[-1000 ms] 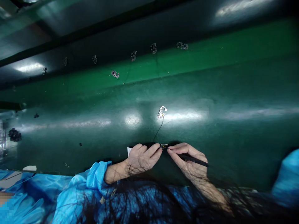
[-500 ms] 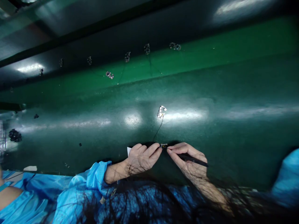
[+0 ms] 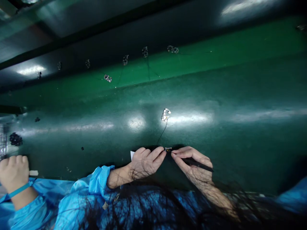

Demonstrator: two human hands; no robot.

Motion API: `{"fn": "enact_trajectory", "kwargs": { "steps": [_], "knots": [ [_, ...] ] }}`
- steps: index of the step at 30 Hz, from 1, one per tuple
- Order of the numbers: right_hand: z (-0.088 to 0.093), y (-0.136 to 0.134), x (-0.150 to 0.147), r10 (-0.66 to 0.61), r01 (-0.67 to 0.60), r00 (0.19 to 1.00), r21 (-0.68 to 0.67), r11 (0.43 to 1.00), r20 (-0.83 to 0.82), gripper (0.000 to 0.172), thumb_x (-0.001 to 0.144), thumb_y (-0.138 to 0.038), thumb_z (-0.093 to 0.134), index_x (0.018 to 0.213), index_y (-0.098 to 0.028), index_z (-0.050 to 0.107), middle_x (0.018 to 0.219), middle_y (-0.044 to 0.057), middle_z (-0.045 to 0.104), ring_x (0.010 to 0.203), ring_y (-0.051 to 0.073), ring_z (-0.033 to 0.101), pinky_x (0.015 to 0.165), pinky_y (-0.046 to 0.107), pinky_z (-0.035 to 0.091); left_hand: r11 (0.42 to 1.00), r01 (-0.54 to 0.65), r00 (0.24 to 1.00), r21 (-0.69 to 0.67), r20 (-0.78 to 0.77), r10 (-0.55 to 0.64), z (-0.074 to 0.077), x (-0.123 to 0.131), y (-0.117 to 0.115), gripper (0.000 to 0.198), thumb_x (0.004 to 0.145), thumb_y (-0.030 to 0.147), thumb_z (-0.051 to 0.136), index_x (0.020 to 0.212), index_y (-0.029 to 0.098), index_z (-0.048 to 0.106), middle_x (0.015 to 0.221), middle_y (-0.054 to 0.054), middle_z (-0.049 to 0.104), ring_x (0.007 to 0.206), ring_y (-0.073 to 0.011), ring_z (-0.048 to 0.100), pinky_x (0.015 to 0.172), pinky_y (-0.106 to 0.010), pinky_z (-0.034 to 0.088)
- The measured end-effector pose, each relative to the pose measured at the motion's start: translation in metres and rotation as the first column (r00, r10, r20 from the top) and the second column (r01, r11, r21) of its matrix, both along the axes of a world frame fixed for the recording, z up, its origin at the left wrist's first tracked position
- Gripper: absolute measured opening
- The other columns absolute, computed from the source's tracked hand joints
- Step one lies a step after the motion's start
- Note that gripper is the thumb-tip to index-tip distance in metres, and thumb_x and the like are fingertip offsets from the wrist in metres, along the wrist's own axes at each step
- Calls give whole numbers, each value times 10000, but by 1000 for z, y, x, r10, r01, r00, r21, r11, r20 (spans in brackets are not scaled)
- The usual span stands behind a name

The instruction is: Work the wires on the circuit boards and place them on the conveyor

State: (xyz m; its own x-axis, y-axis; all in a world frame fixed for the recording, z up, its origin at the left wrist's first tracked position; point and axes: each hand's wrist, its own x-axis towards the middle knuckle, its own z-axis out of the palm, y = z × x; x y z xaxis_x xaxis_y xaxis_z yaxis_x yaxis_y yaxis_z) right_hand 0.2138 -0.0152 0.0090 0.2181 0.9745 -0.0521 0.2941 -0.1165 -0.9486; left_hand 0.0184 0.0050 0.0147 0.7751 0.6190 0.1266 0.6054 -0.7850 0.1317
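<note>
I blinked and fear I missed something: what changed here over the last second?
The row of small boards on the far belt drifted left, and a co-worker's hand appeared at lower left. Unchanged: left hand pinching the small part, right hand holding the black tool to it, wired board beyond them.

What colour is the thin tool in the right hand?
Black. The head view shows the thin tool lying across the right hand.

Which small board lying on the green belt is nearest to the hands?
The bright board trailing a thin wire; the others lie far back in a row.
</note>
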Motion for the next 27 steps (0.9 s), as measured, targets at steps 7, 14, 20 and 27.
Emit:
{"fn": "enact_trajectory", "kwargs": {
  "steps": [7, 14, 20, 27],
  "knots": [
    [-2, -1, 0, 5, -5, 1000, 1, 1000, 0, 135, 687, -200, 689, 623, -263, 589, 689, -62, 668, 609, 85, 648, 601, 223, 541, 1000, -9, 1000, 5, -23, 9, -1, 0, -2, 316, 909, 147, 592, 1180, 263, 706, 1231, 42, 746, 627, -88, 559, 600, -275, 430],
    [0, 1, 0, 11, -11, 1000, 10, 1000, 1, 133, 689, -199, 686, 617, -253, 588, 686, -55, 667, 598, 88, 644, 579, 223, 540, 999, -16, 998, 32, -66, 18, 2, 0, -4, 330, 907, 146, 583, 1187, 268, 708, 1244, 36, 741, 637, -101, 556, 620, -288, 425],
    [0, 0, 1, 38, -40, 998, 44, 998, 43, 129, 695, -192, 675, 636, -263, 586, 698, -58, 665, 594, 88, 641, 562, 224, 542, 1000, -5, 989, 28, -148, 9, 4, 1, -8, 369, 882, 136, 606, 1210, 278, 701, 1294, 15, 717, 661, -104, 553, 644, -290, 431],
    [-5, -5, 2, 90, -105, 990, 137, 985, 109, 143, 675, -151, 676, 662, -270, 599, 742, -72, 672, 625, 80, 653, 580, 218, 545, 997, -42, 996, 59, -76, 47, 6, 4, -6, 330, 903, 126, 573, 1151, 278, 729, 1243, 54, 743, 637, -94, 536, 634, -267, 431]
  ]
}}
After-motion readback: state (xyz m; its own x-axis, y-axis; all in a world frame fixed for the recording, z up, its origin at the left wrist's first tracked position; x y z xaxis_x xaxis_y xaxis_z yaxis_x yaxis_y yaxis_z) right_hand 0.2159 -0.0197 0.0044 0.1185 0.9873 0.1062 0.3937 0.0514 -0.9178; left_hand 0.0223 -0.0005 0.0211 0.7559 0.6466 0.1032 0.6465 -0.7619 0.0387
